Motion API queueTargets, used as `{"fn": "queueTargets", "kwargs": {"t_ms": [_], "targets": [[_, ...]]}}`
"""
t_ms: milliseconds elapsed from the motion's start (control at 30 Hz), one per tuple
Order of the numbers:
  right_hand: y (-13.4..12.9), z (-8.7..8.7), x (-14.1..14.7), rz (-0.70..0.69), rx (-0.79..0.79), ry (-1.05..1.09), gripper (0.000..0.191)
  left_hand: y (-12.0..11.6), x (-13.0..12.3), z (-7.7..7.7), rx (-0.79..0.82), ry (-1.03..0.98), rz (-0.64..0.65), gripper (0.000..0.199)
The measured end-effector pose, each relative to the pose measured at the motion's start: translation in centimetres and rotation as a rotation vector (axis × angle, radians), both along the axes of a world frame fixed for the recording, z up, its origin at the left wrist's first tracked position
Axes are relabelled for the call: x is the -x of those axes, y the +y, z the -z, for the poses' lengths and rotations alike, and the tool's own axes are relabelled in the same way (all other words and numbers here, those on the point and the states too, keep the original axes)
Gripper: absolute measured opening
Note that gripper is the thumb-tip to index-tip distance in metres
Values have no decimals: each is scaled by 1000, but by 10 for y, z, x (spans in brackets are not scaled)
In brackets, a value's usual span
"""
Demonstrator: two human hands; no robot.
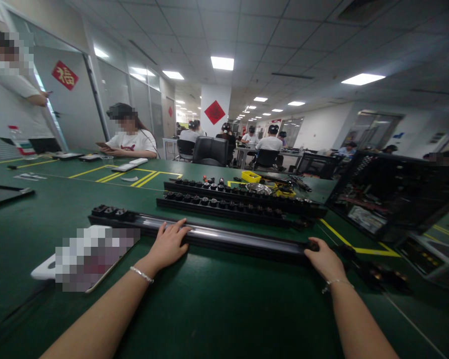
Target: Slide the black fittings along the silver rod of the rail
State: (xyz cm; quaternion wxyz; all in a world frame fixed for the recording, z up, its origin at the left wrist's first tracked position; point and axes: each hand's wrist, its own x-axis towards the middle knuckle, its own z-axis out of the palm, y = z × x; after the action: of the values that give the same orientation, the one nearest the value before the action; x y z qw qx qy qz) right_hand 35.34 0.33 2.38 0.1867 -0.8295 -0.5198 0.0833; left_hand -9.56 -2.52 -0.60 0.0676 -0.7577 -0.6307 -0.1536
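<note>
A long black power strip housing (243,241) lies across the green table in front of me, its open channel facing up. Several black socket modules (110,211) sit in its left end. My left hand (170,243) is laid across the channel, thumb at the near edge and fingers over toward the far edge, holding the housing. At the right end, my right hand (327,262) pinches a small black socket module (313,244), partly hidden by the fingers. Behind are two more black strips, the nearer strip (224,209) and the farther strip (243,194), both lined with sockets.
A phone (108,267) lies left of my left forearm. Loose dark parts (381,274) are on the right, beside an open black case (392,199). Yellow trays (251,177) and a clear dish (259,188) stand behind the strips. A person (130,139) sits across the table.
</note>
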Motion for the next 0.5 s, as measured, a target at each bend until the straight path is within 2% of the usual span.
{"fn": "queueTargets", "kwargs": {"t_ms": [500], "targets": [[2,4,-6,-6,-45,15,53,-1,-1,-3,9,-8,3,47]]}}
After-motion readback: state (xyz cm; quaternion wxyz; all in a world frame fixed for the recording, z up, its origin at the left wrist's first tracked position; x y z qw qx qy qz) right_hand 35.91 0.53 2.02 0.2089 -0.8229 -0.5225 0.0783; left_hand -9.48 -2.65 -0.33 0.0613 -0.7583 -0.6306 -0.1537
